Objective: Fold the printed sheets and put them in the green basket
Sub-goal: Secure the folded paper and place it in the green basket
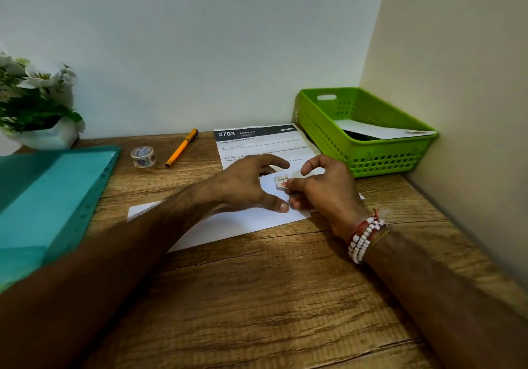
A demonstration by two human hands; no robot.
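In the head view, a folded white sheet (237,223) lies on the wooden surface (257,297) under both hands, its long axis running left to right. The left hand (251,181) is released, fingers spread, with the thumb pressing the paper down. The right hand (325,188) has its grip pinched on a small sticker (282,180) at the sheet's far edge; its handwriting is too small to read surely. The green basket (380,160) stands to the far right of the hands, nearer the right hand, so that hand looks better placed to carry the sheet across. Another folded sheet (371,131) already lies inside it. Just beyond the hands lies a flat printed sheet (257,143) headed "2703 BEDROOM" and "Change Duvet Cover". A patterned tape roll (143,156) and an orange pen (182,147) lie far left.
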